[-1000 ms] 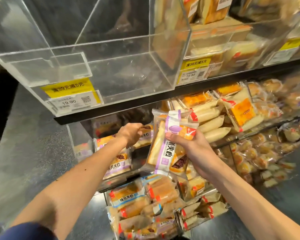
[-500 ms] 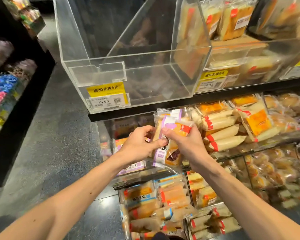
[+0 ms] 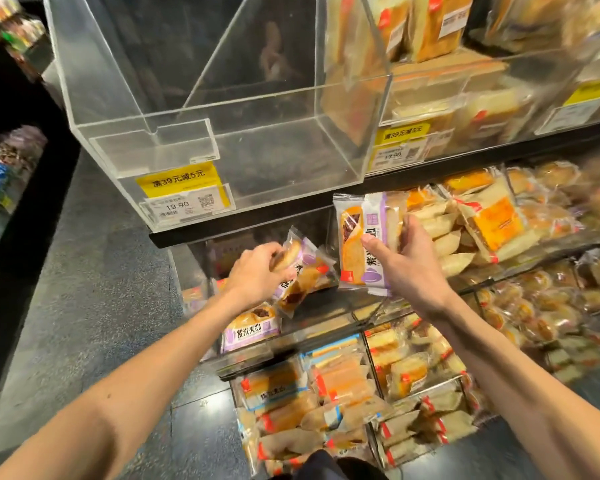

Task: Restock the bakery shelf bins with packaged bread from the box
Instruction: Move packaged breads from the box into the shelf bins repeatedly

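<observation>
My right hand (image 3: 407, 261) grips a purple-and-white bread packet (image 3: 361, 240), held upright in front of the middle shelf. My left hand (image 3: 257, 273) holds another purple-labelled packet (image 3: 298, 261) inside the left bin (image 3: 187, 271) of the middle shelf, above a third packet (image 3: 252, 329) that lies at that bin's front. Directly above stands a clear acrylic bin (image 3: 201, 133) with nothing in it and a yellow price tag (image 3: 184, 187) on its front. No box is in view.
Bins of orange-labelled bread (image 3: 489, 223) fill the middle shelf to the right. Lower bins (image 3: 312, 393) hold blue- and red-labelled packets. Top right bins (image 3: 430, 26) hold sliced bread. A dark floor aisle (image 3: 94, 271) runs on the left beside another shelf (image 3: 0, 168).
My hands have parted: the left took one packet down into the left middle bin, while the right kept a packet and turned it upright. The view shifted slightly.
</observation>
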`<control>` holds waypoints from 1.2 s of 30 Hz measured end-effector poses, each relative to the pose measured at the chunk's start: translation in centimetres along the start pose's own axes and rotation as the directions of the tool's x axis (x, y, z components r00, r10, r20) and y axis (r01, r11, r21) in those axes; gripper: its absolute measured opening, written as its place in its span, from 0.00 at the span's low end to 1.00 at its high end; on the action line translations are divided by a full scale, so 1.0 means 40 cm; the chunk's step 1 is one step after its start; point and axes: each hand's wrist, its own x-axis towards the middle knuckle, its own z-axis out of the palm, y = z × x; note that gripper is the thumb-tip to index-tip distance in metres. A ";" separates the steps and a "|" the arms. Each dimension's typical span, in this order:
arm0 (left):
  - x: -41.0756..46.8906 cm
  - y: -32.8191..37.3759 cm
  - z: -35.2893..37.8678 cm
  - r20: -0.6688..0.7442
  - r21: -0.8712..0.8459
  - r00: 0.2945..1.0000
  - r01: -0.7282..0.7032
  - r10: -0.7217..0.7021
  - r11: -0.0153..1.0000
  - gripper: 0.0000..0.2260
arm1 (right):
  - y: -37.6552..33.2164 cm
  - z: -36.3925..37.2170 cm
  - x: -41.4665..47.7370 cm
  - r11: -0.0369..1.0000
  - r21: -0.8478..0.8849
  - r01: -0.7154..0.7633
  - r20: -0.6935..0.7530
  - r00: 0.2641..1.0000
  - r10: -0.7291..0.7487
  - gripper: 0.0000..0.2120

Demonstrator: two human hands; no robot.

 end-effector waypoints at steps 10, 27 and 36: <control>0.122 -0.013 0.199 0.437 0.159 0.895 0.022 -0.091 0.987 0.22 | 0.024 -0.007 0.010 0.997 -0.080 0.009 0.019 1.000 -0.007 0.11; 0.037 0.021 0.110 0.323 -0.187 0.946 0.071 -0.007 0.980 0.15 | 0.012 -0.009 -0.014 0.943 0.245 -0.226 0.195 0.964 0.181 0.16; -0.176 0.040 -0.036 0.505 -0.797 0.860 0.497 -0.073 0.343 0.30 | 0.018 0.137 -0.055 0.870 0.378 -0.317 0.165 0.948 0.273 0.13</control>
